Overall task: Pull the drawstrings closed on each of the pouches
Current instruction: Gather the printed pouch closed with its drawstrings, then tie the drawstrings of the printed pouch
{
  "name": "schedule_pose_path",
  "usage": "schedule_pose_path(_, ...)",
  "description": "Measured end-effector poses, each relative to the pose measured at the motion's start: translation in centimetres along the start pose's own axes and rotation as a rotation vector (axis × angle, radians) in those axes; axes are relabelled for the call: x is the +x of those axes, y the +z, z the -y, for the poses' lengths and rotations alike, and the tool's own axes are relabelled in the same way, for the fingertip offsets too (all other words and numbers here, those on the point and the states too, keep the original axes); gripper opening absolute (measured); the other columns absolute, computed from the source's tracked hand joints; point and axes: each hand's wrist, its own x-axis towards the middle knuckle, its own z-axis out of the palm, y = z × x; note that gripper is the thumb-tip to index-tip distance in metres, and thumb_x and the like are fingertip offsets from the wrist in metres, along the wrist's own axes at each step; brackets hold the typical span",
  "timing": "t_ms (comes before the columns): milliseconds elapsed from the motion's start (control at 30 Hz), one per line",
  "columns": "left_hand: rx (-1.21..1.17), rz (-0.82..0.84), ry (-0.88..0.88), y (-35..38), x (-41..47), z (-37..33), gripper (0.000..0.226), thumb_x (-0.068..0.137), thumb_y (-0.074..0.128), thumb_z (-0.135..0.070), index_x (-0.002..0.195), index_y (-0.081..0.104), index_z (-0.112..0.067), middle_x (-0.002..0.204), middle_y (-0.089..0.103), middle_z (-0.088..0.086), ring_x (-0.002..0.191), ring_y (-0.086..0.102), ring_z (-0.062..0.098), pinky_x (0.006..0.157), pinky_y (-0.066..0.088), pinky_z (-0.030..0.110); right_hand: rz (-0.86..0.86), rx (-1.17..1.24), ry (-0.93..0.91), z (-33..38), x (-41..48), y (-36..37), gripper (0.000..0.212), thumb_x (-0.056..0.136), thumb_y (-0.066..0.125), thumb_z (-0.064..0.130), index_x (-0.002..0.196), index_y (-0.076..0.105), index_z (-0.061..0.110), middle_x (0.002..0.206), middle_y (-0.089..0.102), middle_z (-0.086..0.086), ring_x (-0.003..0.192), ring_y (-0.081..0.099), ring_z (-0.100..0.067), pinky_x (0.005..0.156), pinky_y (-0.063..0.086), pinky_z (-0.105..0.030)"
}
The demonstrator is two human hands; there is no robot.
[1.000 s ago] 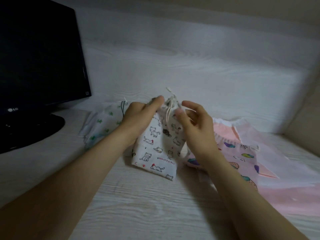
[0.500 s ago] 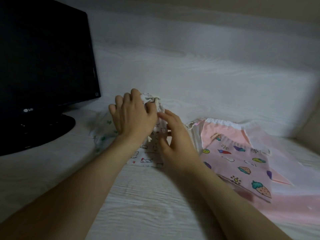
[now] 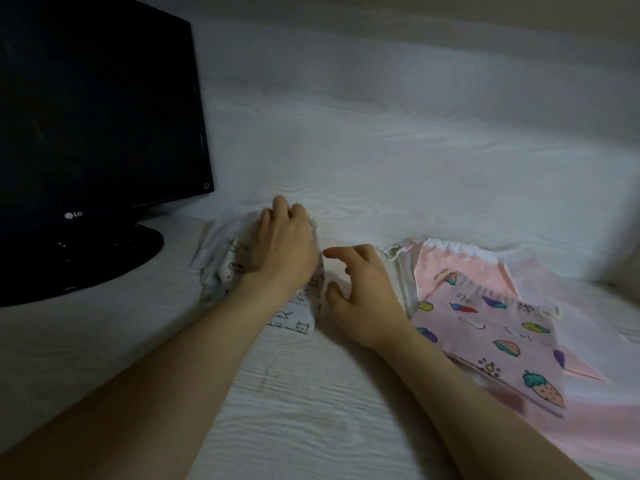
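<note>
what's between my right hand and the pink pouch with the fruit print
Nothing visible. The right hand hovers open and empty just left of the pink pouch, with no object between them. The left hand holds the cat-print pouch.

A white cat-print pouch (image 3: 297,322) lies just left of the frame's centre, its lower corner pointing toward the bottom. The left hand (image 3: 282,247) covers its upper part, fingers curled over the gathered top. It rests on a second white pouch (image 3: 212,251) with small green marks, crumpled further left. At centre right a pink fruit-and-vegetable pouch (image 3: 485,336) lies flat and ungathered. It overlaps a plain pink pouch (image 3: 434,271) whose white top band is only loosely ruffled.
</note>
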Motion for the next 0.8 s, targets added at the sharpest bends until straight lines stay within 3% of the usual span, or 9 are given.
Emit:
schedule_pose_path(133,0.098,0.239,-0.071,1.2,-0.8,-0.2,0.058,0.104,0.048,-0.033,0.150,0.033,-0.002,0.153,0.040,0.022,0.139,0.043,0.042,0.115,0.038,0.051,-0.026,-0.054,0.075,-0.8,0.0,-0.3,0.046,0.085,0.063,0.014,0.130,0.067,0.022,0.121,0.056,-0.003,0.108,0.060,-0.024,0.098,0.050,-0.041)
schedule_pose_path(233,0.135,0.491,-0.129,2.3,-1.1,0.7,0.077,0.106,0.031,-0.053,0.164,0.013,-0.006,0.171,0.016,0.022,0.157,0.014,0.045,0.127,0.016,0.058,-0.028,-0.094,0.087,-1.0,0.1,-0.4,0.040,0.086,0.064,0.013,0.126,0.069,0.020,0.113,0.061,-0.004,0.100,0.060,-0.019,0.093,0.049,-0.034)
schedule_pose_path(300,0.099,0.579,-0.151,2.8,-1.1,1.2,0.082,0.104,0.024,-0.063,0.166,0.015,-0.010,0.173,0.010,0.019,0.159,0.002,0.043,0.129,0.007,0.059,-0.015,-0.100,0.077,-0.9,0.1,-0.6,0.037,0.088,0.065,0.017,0.125,0.069,0.020,0.109,0.063,-0.003,0.094,0.057,-0.012,0.088,0.048,-0.030)
schedule_pose_path(433,0.131,0.375,-0.075,2.0,-1.2,0.8,0.062,0.099,0.048,-0.051,0.147,0.046,-0.011,0.153,0.038,0.020,0.140,0.033,0.042,0.116,0.034,0.052,-0.001,-0.107,0.044,-0.6,-0.1,-1.7,0.023,0.086,0.068,0.024,0.109,0.068,0.024,0.095,0.062,0.004,0.088,0.056,-0.012,0.078,0.044,-0.029)
schedule_pose_path(600,-0.032,0.048,0.103,1.1,-1.4,-0.7,0.019,0.094,0.055,-0.034,0.102,0.059,-0.018,0.116,0.051,0.005,0.113,0.045,0.028,0.092,0.044,0.042,0.004,-0.216,0.098,-0.8,-0.2,-3.7,0.016,0.079,0.064,0.015,0.093,0.059,0.022,0.084,0.064,0.004,0.078,0.061,-0.018,0.070,0.051,-0.037)
schedule_pose_path(700,-0.305,0.078,0.265,1.4,-1.8,-1.7,0.009,0.095,0.059,-0.026,0.089,0.062,-0.021,0.095,0.056,-0.003,0.098,0.052,0.021,0.086,0.050,0.045,0.007,-0.414,0.273,-1.1,-0.2,-5.1,0.023,0.081,0.061,0.015,0.104,0.057,0.019,0.096,0.068,-0.005,0.090,0.064,-0.030,0.076,0.054,-0.040)
schedule_pose_path(800,-0.382,0.257,0.413,2.3,-2.9,-3.0,0.010,0.096,0.061,-0.026,0.096,0.069,-0.021,0.099,0.063,-0.004,0.101,0.056,0.018,0.091,0.051,0.044,0.037,-0.651,0.434,-1.6,-0.6,-6.2,0.031,0.084,0.062,0.019,0.113,0.054,0.012,0.110,0.063,-0.013,0.103,0.059,-0.037,0.083,0.051,-0.041)
